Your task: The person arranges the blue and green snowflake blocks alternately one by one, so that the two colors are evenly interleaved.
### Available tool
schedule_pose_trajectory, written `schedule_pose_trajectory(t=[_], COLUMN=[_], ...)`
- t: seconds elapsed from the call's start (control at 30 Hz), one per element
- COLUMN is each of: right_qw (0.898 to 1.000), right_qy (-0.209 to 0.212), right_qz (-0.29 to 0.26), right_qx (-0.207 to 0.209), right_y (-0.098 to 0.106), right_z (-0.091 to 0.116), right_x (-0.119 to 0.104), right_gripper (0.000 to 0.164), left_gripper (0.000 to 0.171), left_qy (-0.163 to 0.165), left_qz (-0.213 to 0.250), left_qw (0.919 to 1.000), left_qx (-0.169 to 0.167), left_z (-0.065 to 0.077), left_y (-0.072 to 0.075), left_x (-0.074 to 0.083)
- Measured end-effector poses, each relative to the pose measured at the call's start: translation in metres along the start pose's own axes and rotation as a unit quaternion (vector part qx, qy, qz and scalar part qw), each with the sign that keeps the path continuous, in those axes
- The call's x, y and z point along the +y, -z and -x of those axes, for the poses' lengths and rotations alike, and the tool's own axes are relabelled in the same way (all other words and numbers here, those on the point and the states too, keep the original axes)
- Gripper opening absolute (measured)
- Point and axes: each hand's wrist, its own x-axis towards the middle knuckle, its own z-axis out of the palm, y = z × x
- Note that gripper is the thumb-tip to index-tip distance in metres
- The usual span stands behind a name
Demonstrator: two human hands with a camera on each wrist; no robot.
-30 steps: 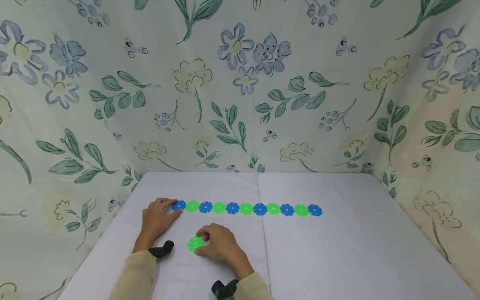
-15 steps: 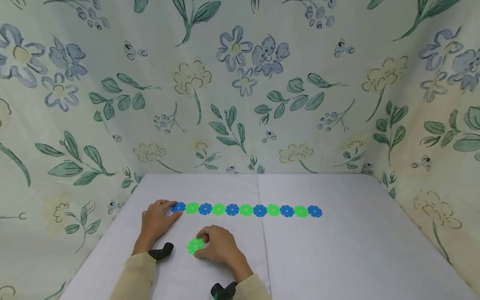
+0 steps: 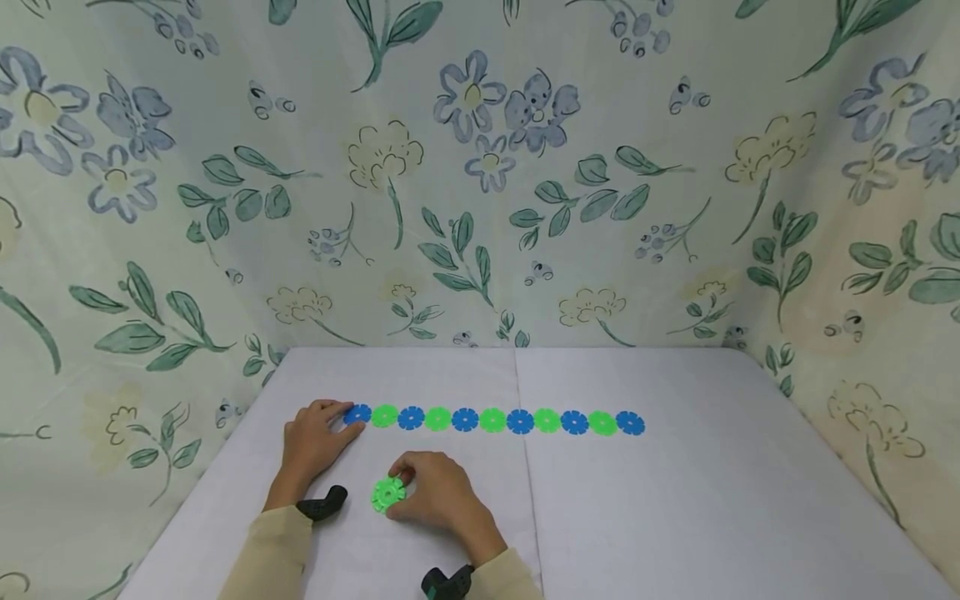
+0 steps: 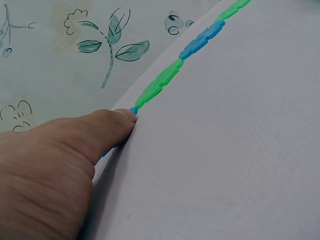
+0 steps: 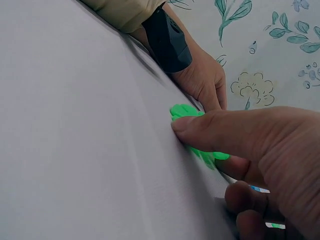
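Observation:
In the head view, a straight row of flat notched plastic discs, blue and green by turns, lies across the table. The blue disc [image 3: 361,413] at its left end sits between the thumb and fingers of my left hand [image 3: 309,446]. The left wrist view has my thumb [image 4: 112,127] against that disc's edge, covering most of it. Nearer to me, my right hand [image 3: 442,497] pinches a green notched disc [image 3: 387,495] by its rim. In the right wrist view this green disc [image 5: 183,110] looks thick and uneven, partly behind my thumb; whether discs are stacked there I cannot tell.
The row ends on the right with a blue disc [image 3: 631,423]. White cloth covers the table [image 3: 712,500], with a crease running front to back. Floral curtain [image 3: 480,250] hangs behind and at both sides. A black wrist device [image 3: 324,503] is on my left wrist.
The green disc in my right hand has tilted or turned slightly, and its outline now looks thicker, with a raised centre. My left hand and the row stay put.

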Motion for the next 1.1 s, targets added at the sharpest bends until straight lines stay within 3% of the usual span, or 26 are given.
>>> schedule_pose_trajectory(t=[0.6,1.1], right_qw=[0.997,0.992], right_qy=[0.061,0.105], right_qz=[0.040,0.021], right_qx=[-0.002,0.067], right_y=[-0.0012,0.0012], right_z=[-0.0010,-0.0010], right_x=[-0.0005,0.0031], right_gripper=[0.037,0.036], left_gripper=[0.056,0.057], left_qy=[-0.001,-0.002], left_qz=[0.004,0.000], left_qw=[1.0000,0.9999], left_qx=[0.004,0.012], left_z=[0.0007,-0.0014], left_y=[-0.0006,-0.0018], left_x=[-0.0010,0.0008])
